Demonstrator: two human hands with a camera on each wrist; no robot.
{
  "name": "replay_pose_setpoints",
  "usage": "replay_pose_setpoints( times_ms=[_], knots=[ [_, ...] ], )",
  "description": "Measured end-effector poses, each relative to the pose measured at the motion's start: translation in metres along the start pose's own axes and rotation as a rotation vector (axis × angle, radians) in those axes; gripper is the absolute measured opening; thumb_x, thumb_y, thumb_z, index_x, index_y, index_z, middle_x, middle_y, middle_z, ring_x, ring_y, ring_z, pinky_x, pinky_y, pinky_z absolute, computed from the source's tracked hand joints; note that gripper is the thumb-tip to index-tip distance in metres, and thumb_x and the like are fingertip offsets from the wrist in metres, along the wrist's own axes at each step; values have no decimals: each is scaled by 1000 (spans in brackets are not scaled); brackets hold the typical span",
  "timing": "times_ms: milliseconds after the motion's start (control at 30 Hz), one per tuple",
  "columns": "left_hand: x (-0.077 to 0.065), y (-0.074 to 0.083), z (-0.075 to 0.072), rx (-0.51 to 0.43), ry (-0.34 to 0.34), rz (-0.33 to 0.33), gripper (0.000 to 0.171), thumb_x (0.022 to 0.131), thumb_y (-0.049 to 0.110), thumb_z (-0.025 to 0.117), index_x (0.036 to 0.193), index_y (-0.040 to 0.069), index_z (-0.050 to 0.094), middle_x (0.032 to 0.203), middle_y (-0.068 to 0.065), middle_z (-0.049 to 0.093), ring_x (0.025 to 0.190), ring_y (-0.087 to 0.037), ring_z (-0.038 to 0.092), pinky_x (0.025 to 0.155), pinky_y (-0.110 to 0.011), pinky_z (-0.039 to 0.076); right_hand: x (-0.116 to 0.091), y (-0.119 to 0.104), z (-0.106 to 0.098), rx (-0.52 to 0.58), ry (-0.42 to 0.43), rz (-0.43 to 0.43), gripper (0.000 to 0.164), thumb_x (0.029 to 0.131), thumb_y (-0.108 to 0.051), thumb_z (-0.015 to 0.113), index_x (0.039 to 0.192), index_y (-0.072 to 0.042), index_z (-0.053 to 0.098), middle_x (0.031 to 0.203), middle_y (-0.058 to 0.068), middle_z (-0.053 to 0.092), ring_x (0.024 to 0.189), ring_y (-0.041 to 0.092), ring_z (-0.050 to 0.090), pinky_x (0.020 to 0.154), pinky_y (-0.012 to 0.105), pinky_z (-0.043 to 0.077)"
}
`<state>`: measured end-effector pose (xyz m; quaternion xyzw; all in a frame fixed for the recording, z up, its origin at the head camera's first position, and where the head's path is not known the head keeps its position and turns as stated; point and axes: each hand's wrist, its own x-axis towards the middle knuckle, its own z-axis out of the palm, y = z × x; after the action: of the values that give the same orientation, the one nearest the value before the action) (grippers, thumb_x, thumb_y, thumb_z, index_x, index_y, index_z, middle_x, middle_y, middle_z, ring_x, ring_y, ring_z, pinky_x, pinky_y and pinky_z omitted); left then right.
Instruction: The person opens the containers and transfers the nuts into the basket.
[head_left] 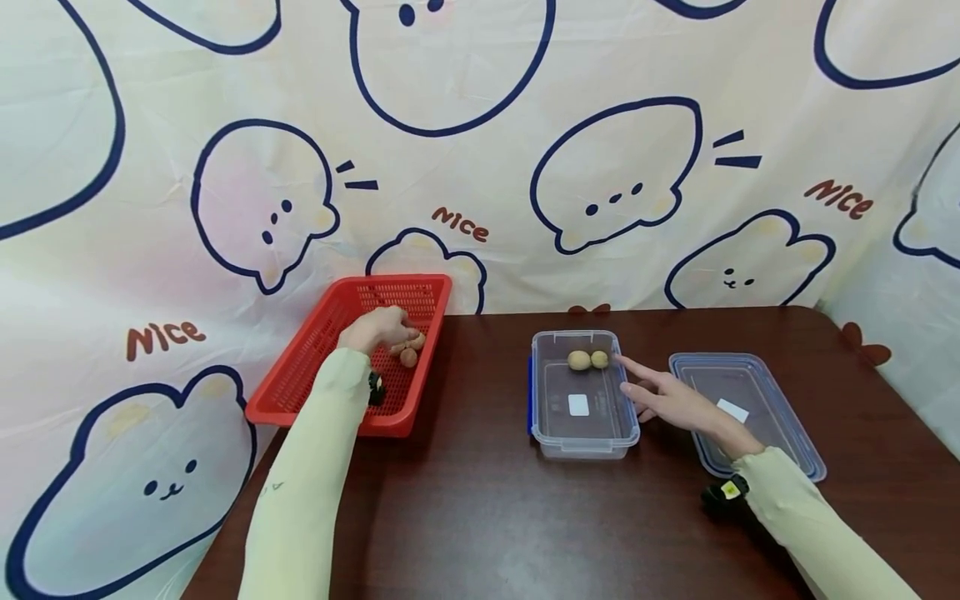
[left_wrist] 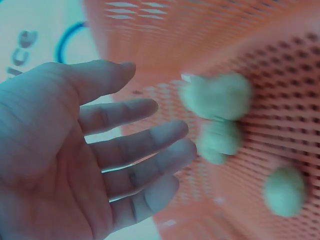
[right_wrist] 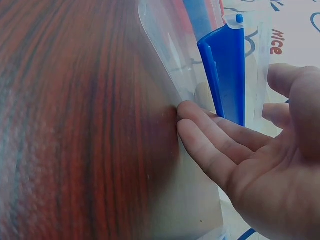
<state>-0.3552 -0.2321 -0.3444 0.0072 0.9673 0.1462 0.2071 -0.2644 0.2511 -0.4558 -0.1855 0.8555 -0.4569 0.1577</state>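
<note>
My left hand (head_left: 378, 327) reaches down into the red plastic basket (head_left: 431, 333), over several small, round tan lumps (head_left: 408, 357). In the left wrist view its fingers (left_wrist: 145, 142) are spread and loosely bent, apart from the tan lumps (left_wrist: 284, 191), with nothing held. Two similar pale tan balls (head_left: 579, 360) sit side by side at the far end of a clear plastic box (head_left: 588, 443). At the right side of that box is my right hand (head_left: 671, 400), fingers extended and fingertips right at its wall, near a blue clip (right_wrist: 230, 70).
A clear lid (head_left: 787, 429) with a white label lies flat to the right of the box, partly under my right forearm. Behind the dark wooden table (head_left: 480, 517) hangs a patterned cloth (head_left: 480, 75). The basket stands at the table's left edge.
</note>
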Motion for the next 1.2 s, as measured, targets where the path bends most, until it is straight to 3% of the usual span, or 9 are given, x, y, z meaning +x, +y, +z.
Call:
replay_pose_setpoints(
  times_ms=[67, 200, 433, 600, 800, 1200],
  knots=[
    [-4, 9, -7, 11, 31, 59, 35, 98, 36, 57, 122, 10, 61, 115, -15, 66, 105, -32, 62, 90, -47, 52, 0, 0, -1, -10, 8, 10, 66, 102, -42, 48, 158, -22, 19, 137, 30, 50, 88, 20, 70, 75, 31, 59],
    [-10, 26, -13, 47, 112, 130, 30, 97, 36, 57, 115, 13, 62, 105, -11, 67, 97, -28, 62, 85, -43, 52, 1, 1, -1, -14, -4, 8, 66, 103, -41, 47, 158, -23, 17, 141, 31, 46, 90, 21, 70, 75, 31, 59],
    [-12, 56, -12, 133, 229, 227, 30, 97, 37, 57, 116, 15, 63, 104, -7, 67, 94, -23, 60, 87, -41, 52, 1, 3, 0, -11, 1, 23, 66, 102, -43, 48, 158, -25, 17, 135, 30, 51, 90, 21, 70, 76, 32, 59],
    [-13, 72, -8, 112, 263, 290, 30, 98, 36, 55, 116, 13, 65, 103, -7, 67, 91, -24, 60, 85, -39, 51, 1, 3, 0, -10, -2, 19, 66, 102, -42, 48, 158, -25, 17, 136, 31, 51, 90, 21, 70, 76, 32, 59],
    [-12, 92, 4, 3, 263, 403, 32, 99, 36, 54, 121, 15, 62, 113, -7, 67, 99, -23, 61, 91, -41, 52, -1, 1, -1, -8, -3, 20, 66, 102, -42, 47, 158, -24, 17, 138, 32, 49, 91, 22, 70, 77, 32, 59],
    [-1, 136, 47, -61, 282, 610, 31, 98, 28, 57, 125, 12, 61, 117, -9, 70, 102, -21, 67, 91, -39, 53, -1, -1, 0, -16, -4, 4, 67, 102, -42, 47, 158, -21, 16, 142, 33, 45, 91, 21, 70, 76, 32, 59]
  ],
)
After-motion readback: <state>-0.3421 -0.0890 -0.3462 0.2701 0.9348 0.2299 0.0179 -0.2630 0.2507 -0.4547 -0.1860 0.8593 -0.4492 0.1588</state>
